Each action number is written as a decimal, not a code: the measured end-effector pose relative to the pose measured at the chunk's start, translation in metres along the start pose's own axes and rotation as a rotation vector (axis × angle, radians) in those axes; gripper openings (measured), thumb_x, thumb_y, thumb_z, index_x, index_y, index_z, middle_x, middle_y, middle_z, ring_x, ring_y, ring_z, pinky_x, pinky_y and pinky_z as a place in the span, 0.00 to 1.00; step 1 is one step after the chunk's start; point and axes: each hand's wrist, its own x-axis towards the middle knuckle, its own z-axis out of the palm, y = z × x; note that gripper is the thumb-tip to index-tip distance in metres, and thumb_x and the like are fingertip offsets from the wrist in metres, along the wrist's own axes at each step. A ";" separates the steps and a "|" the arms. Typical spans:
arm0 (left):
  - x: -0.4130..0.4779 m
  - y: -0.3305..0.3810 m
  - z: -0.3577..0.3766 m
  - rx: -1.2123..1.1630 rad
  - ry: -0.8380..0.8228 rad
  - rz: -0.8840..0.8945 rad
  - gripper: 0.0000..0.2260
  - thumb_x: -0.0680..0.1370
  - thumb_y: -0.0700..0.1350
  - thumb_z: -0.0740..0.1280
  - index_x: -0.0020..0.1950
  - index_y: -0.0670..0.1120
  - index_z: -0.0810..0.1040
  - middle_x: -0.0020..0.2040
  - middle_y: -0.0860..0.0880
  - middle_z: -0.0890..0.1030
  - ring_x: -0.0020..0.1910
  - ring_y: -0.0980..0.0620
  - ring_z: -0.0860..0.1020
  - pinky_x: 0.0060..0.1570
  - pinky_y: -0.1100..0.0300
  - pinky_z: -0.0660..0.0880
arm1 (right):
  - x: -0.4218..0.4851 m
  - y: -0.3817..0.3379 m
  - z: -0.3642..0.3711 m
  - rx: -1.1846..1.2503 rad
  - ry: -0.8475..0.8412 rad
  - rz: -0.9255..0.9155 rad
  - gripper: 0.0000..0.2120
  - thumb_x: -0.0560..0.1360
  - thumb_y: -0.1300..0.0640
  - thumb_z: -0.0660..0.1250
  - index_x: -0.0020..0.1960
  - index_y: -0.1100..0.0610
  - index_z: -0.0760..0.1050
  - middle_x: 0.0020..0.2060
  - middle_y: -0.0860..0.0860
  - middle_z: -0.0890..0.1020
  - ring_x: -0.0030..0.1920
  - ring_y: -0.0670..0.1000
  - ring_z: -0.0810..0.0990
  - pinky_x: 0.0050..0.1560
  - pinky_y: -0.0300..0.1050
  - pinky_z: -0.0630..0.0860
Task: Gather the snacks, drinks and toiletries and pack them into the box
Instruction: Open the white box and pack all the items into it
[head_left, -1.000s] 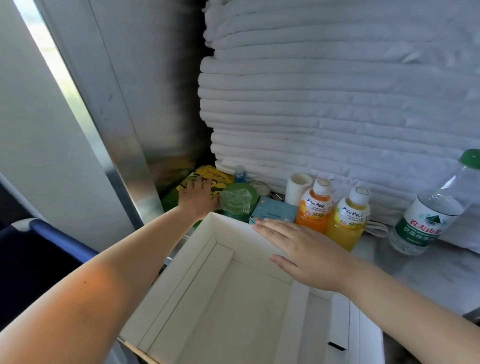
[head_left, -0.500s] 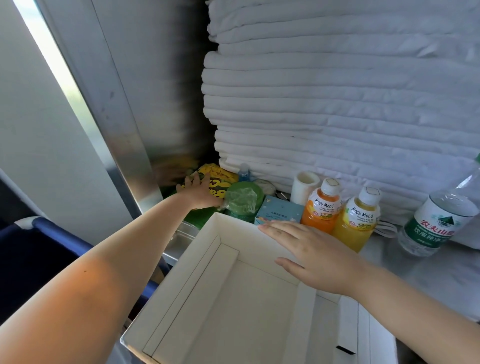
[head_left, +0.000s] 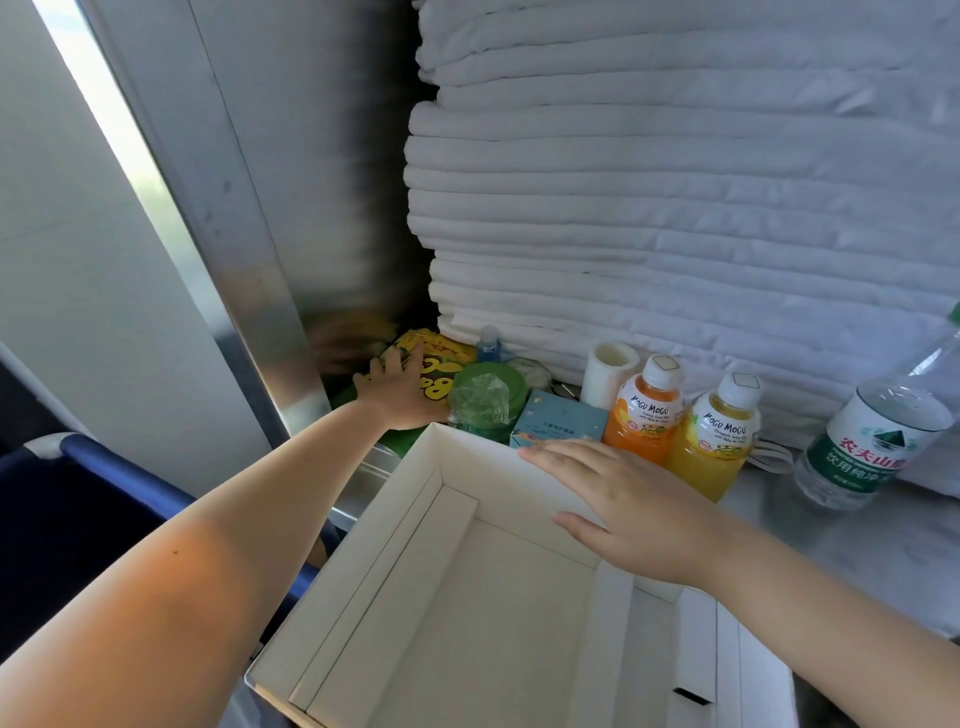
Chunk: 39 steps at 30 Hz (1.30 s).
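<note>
An open white cardboard box sits in front of me with nothing in it. My right hand rests flat on its far rim, fingers spread. My left hand lies on a yellow snack bag in the back left corner; whether it grips the bag is unclear. Beside the bag stand a green-lidded tub, a small blue bottle, a light blue carton, a white roll, an orange Mogu Mogu bottle, a yellow Mogu Mogu bottle and a water bottle.
A tall stack of folded white linen fills the back of the metal shelf. A steel upright walls the left side. A blue bar runs below left.
My left hand has slid a little further onto the yellow snack bag. The view has shifted slightly; my right hand stays on the box rim.
</note>
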 end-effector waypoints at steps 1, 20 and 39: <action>-0.001 0.000 0.000 -0.009 0.020 0.003 0.48 0.68 0.71 0.62 0.76 0.52 0.40 0.75 0.42 0.51 0.72 0.37 0.53 0.67 0.39 0.55 | 0.000 0.000 0.000 0.002 -0.001 0.002 0.28 0.79 0.47 0.57 0.76 0.47 0.52 0.72 0.43 0.62 0.69 0.37 0.53 0.62 0.20 0.38; -0.014 0.014 -0.011 -0.024 0.165 0.029 0.44 0.65 0.64 0.72 0.74 0.51 0.56 0.65 0.42 0.59 0.64 0.39 0.65 0.66 0.39 0.59 | 0.000 0.001 0.000 0.024 0.009 0.001 0.28 0.79 0.47 0.57 0.76 0.46 0.52 0.72 0.41 0.61 0.69 0.37 0.55 0.62 0.22 0.41; -0.035 0.024 -0.043 0.474 0.273 0.102 0.46 0.64 0.65 0.71 0.75 0.52 0.54 0.69 0.42 0.57 0.69 0.40 0.58 0.70 0.38 0.50 | 0.001 0.006 0.006 0.052 0.028 -0.004 0.29 0.78 0.45 0.57 0.75 0.42 0.49 0.72 0.39 0.60 0.70 0.37 0.55 0.66 0.30 0.50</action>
